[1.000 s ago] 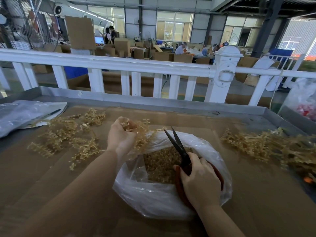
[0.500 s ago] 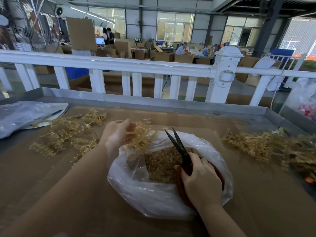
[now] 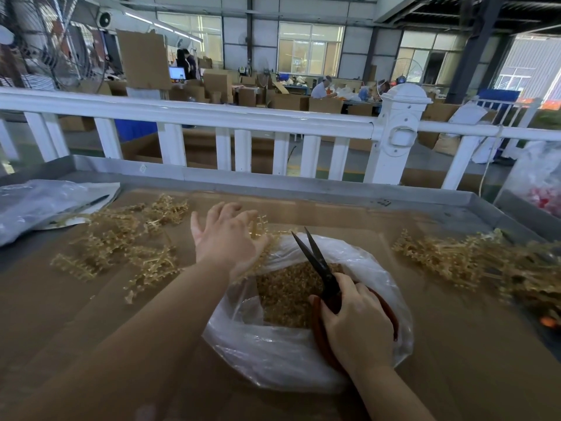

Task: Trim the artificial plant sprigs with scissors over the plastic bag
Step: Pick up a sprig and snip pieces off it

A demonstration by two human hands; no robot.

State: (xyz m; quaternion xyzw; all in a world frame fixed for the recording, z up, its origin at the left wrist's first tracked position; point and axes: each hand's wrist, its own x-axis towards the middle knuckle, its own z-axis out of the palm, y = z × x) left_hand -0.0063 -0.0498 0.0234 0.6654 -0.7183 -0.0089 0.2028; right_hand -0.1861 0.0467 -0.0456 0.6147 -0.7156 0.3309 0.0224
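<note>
Two hands over the brown cardboard-lined surface (image 3: pixel 91 329). Left hand (image 3: pixel 226 238) spread, fingers straight, against a tan artificial sprig (image 3: pixel 261 229) at the rim of the clear plastic bag (image 3: pixel 273 360) of tan clippings. Right hand (image 3: pixel 355 323) grips red-handled black scissors (image 3: pixel 318 262), blades parted above the bag. Loose sprig piles left (image 3: pixel 121 244) and right (image 3: pixel 455 259). White railing (image 3: pixel 212 117) behind. No legible writing.

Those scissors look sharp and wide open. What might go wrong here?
The scissors in the right hand point, blades apart, toward the left hand, whose spread fingers lie near the tips: a nick seems possible. The sprig under that hand sits at the plastic bag edge, so trimmings may fall outside.
</note>
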